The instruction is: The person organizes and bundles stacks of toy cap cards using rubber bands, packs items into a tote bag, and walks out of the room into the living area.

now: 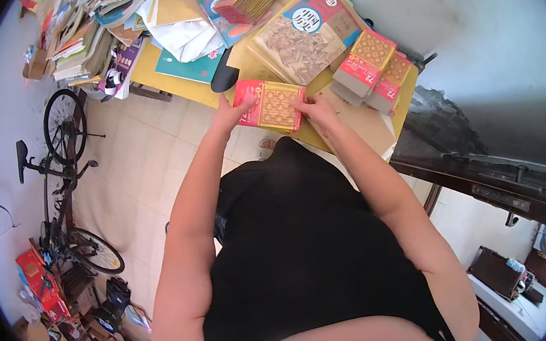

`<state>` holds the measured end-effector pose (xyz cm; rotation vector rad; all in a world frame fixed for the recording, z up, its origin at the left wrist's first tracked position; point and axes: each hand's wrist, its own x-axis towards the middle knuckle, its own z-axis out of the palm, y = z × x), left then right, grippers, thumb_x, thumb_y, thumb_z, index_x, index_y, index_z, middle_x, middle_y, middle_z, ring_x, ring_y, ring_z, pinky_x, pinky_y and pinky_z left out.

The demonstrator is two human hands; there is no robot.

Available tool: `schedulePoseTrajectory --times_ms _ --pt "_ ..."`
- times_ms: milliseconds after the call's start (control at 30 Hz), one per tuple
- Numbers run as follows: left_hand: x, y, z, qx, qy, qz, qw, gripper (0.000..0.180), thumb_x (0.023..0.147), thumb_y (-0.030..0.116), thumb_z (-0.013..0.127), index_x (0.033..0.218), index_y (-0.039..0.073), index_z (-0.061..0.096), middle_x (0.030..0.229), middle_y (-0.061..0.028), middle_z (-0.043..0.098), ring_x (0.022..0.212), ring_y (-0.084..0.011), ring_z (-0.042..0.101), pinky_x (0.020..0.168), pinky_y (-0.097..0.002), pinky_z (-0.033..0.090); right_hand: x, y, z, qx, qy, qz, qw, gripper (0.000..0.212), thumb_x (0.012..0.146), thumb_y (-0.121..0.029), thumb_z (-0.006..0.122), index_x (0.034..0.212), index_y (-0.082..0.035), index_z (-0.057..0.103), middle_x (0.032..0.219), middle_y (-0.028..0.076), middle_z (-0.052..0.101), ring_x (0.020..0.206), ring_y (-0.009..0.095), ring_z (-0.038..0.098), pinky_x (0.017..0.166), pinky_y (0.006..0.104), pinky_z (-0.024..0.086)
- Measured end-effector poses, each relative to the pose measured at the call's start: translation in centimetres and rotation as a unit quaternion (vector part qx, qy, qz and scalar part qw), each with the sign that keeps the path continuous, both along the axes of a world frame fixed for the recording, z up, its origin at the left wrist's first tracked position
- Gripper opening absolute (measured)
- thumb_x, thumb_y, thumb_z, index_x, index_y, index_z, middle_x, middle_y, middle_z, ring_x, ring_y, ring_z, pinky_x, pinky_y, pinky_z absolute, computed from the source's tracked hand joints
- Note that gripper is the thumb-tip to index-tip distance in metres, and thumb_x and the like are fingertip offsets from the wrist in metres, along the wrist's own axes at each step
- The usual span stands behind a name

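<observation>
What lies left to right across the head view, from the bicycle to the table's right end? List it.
Bicycle, teal book, left hand, held red-and-yellow box, right hand, other red-and-yellow boxes.

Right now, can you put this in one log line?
left hand: holds box | right hand: holds box | box: by table | beyond box: book

Box (pixel 273 106) is pinkish red and yellow with a super busy gold pattern, tabletop (pixel 150 72)'s bright yellow, booklet (pixel 188 69)'s teal, sleeveless top (pixel 302 254)'s just black.
</observation>
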<state>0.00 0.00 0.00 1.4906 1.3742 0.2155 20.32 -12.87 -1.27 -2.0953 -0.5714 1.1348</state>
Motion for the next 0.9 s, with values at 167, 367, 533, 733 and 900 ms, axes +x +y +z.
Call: schedulePoseTrajectory --times_ms 167,367,533,733,900 --pt "-0.3 0.3 -3.6 -0.124 -0.096 -0.044 0.987 0.085 0.07 0.035 0.078 0.134 0.001 0.034 0.124 -0.0127 0.052 0.11 -0.019 0.054 0.092 -0.0337 0.044 -1.8 0.8 -1.4 0.142 0.312 0.026 0.939 0.044 0.082 -0.014 0.067 0.121 -0.002 0.052 0.116 0.009 0.059 0.103 0.017 0.058 0.086 0.0293 0.048" --pt "-1.8 -0.2 -2.0 -0.235 -0.132 -0.048 0.962 0.07 0.073 0.03 0.076 0.128 0.003 0.042 0.117 -0.0099 0.058 0.107 -0.019 0.057 0.089 -0.0341 0.046 -3.5 -0.5 -3.9 0.188 0.245 0.035 0.951 0.042 0.077 -0.012 0.071 0.114 -0.002 0.055 0.102 0.007 0.064 0.09 0.015 0.063 0.076 0.0308 0.052" --pt "-3.2 -0.6 -3.0 -0.305 -0.178 -0.078 0.932 0.065 0.074 0.026 0.076 0.127 0.004 0.046 0.117 -0.0083 0.058 0.108 -0.0195 0.057 0.092 -0.0354 0.045 -4.1 -1.2 -1.1 0.238 0.254 0.032 0.937 0.047 0.075 -0.013 0.074 0.116 -0.001 0.054 0.102 0.007 0.065 0.091 0.015 0.062 0.08 0.0309 0.051" --pt "-4.0 -0.8 -2.6 -0.316 -0.222 -0.094 0.917 0.064 0.072 0.024 0.077 0.126 0.004 0.047 0.117 -0.0071 0.059 0.109 -0.0198 0.056 0.093 -0.0357 0.044 -4.6 -1.9 -3.2 0.201 -0.019 0.134 0.97 0.054 0.07 -0.014 0.078 0.115 0.001 0.054 0.106 0.009 0.063 0.095 0.016 0.061 0.085 0.0314 0.049" --pt "-4.0 -2.2 -2.6 -0.276 -0.252 -0.085 0.924 0.061 0.072 0.019 0.077 0.124 0.004 0.048 0.116 -0.0078 0.059 0.107 -0.0194 0.057 0.093 -0.0356 0.046 -4.3 -1.8 -2.0 0.282 0.168 0.11 0.938 0.06 0.066 -0.013 0.08 0.117 0.001 0.052 0.107 0.01 0.062 0.097 0.016 0.06 0.085 0.0308 0.049"
